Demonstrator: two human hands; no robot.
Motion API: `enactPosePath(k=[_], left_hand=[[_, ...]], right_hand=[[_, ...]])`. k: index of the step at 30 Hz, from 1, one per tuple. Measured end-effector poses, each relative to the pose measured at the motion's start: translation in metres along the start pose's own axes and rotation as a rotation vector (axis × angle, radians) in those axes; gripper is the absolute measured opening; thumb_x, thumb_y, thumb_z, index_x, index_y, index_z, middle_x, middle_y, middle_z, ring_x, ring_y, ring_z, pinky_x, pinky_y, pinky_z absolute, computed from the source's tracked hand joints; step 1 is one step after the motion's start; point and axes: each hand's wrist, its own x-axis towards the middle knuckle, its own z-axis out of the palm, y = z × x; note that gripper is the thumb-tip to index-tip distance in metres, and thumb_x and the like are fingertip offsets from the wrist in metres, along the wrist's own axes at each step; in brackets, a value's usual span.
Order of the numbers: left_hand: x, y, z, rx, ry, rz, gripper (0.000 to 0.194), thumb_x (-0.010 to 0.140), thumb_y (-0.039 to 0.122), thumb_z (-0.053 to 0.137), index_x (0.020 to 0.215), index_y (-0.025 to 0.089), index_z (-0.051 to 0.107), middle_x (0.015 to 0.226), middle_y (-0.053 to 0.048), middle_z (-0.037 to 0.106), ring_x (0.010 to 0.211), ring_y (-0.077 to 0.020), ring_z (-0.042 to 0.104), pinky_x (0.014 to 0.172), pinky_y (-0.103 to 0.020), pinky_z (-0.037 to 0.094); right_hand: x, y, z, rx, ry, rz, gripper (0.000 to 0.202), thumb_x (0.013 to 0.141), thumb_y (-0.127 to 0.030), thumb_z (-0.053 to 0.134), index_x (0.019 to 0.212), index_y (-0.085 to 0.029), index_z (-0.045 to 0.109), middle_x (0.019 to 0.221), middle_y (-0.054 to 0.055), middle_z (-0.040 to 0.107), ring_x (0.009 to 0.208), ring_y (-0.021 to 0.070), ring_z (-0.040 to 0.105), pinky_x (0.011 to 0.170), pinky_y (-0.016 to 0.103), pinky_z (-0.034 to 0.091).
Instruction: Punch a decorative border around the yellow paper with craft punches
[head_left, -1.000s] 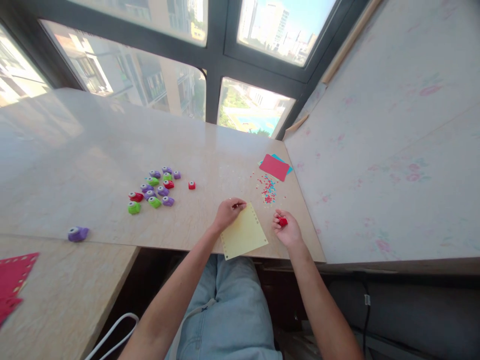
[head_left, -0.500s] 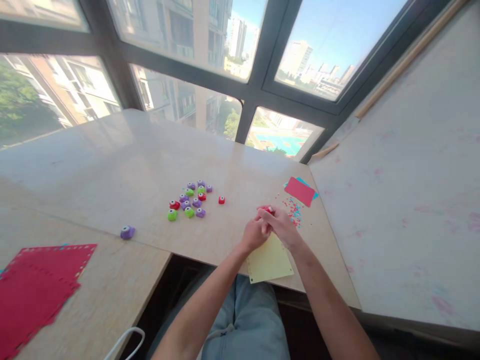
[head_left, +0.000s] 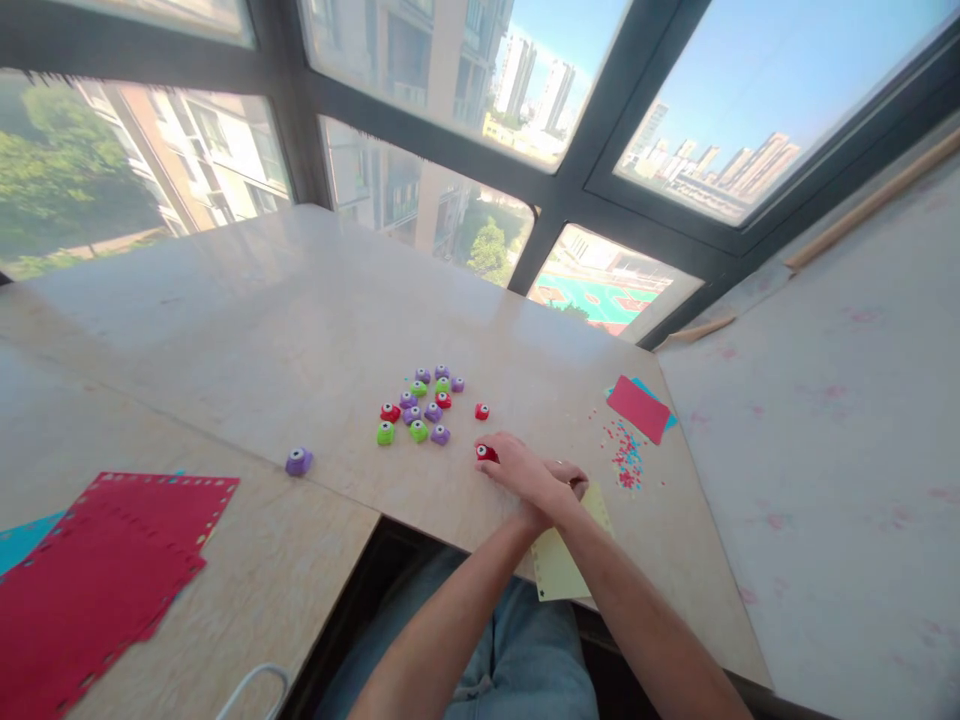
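Observation:
A red craft paper punch [head_left: 484, 454] sits in the fingers of my right hand [head_left: 517, 466], low over the table on the left. My right forearm crosses over my left one and covers part of my left hand [head_left: 571, 474]. That left hand curls round the upper end of a sheet of yellow paper [head_left: 559, 565] with small holes punched along its edge. The sheet's lower end overhangs the table's front edge. Just beyond my right hand stands another red punch [head_left: 482, 411], apart from a cluster of purple, green and red punches [head_left: 412, 414].
Red and blue paper bits [head_left: 627, 458] lie scattered to the right, by stacked red and blue cards [head_left: 640, 408]. Red sheets with punched edges [head_left: 112, 560] lie at left, near a lone purple punch [head_left: 298, 461]. A white cable [head_left: 259, 672] shows below. Windows and a wall border the table.
My right hand has moved left, away from the yellow paper, carrying the red punch and crossing over my left arm. My left hand stays at the paper. The view has shifted slightly.

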Motion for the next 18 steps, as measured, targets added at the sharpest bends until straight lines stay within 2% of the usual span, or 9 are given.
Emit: enactPosePath(k=[2, 5, 7, 10, 13, 18], left_hand=[[-0.001, 0.000, 0.001, -0.002, -0.081, 0.034, 0.015, 0.080, 0.013, 0.064, 0.076, 0.022, 0.075, 0.075, 0.000, 0.072, 0.068, -0.0159, 0.066, 0.070, -0.027, 0.051], [0.000, 0.003, -0.001, 0.038, -0.164, 0.037, 0.022, 0.081, 0.011, 0.059, 0.084, 0.024, 0.077, 0.083, -0.002, 0.076, 0.075, -0.0190, 0.068, 0.073, -0.029, 0.050], [0.001, 0.005, -0.003, 0.071, -0.200, 0.019, 0.023, 0.082, 0.013, 0.057, 0.089, 0.024, 0.076, 0.089, -0.004, 0.076, 0.079, -0.0202, 0.069, 0.075, -0.030, 0.049], [0.001, 0.009, -0.005, 0.089, -0.208, -0.012, 0.022, 0.082, 0.016, 0.056, 0.089, 0.025, 0.076, 0.093, -0.005, 0.076, 0.082, -0.0211, 0.068, 0.078, -0.032, 0.049], [0.001, 0.009, -0.004, 0.091, -0.196, -0.013, 0.023, 0.081, 0.016, 0.056, 0.089, 0.026, 0.075, 0.093, -0.003, 0.076, 0.084, -0.0211, 0.068, 0.081, -0.032, 0.049], [0.001, 0.008, 0.002, 0.114, -0.127, 0.040, 0.024, 0.079, 0.013, 0.056, 0.080, 0.024, 0.077, 0.086, -0.002, 0.076, 0.076, -0.0216, 0.068, 0.075, -0.032, 0.052]], right_hand=[[-0.001, 0.007, 0.000, -0.043, 0.029, -0.022, 0.009, 0.083, -0.031, 0.062, 0.086, -0.026, 0.069, 0.080, 0.008, 0.068, 0.082, 0.0291, 0.061, 0.070, 0.041, 0.047], [-0.004, 0.017, -0.001, -0.078, 0.025, -0.037, 0.013, 0.084, -0.031, 0.061, 0.090, -0.025, 0.070, 0.081, 0.008, 0.068, 0.081, 0.0281, 0.062, 0.071, 0.041, 0.047], [-0.006, 0.021, -0.001, -0.109, 0.028, 0.003, 0.015, 0.085, -0.031, 0.061, 0.092, -0.024, 0.071, 0.081, 0.009, 0.068, 0.080, 0.0281, 0.062, 0.071, 0.041, 0.047], [-0.006, 0.019, -0.002, -0.192, 0.047, 0.093, 0.018, 0.085, -0.032, 0.061, 0.097, -0.023, 0.072, 0.081, 0.011, 0.069, 0.079, 0.0282, 0.063, 0.071, 0.041, 0.047], [-0.001, 0.009, -0.001, -0.217, 0.028, 0.107, 0.027, 0.084, -0.034, 0.064, 0.107, -0.022, 0.070, 0.085, 0.011, 0.070, 0.082, 0.0281, 0.064, 0.072, 0.038, 0.046], [0.002, -0.004, -0.005, -0.076, -0.052, 0.078, 0.046, 0.081, -0.037, 0.069, 0.124, -0.024, 0.062, 0.084, 0.006, 0.072, 0.085, 0.0261, 0.066, 0.071, 0.034, 0.048]])
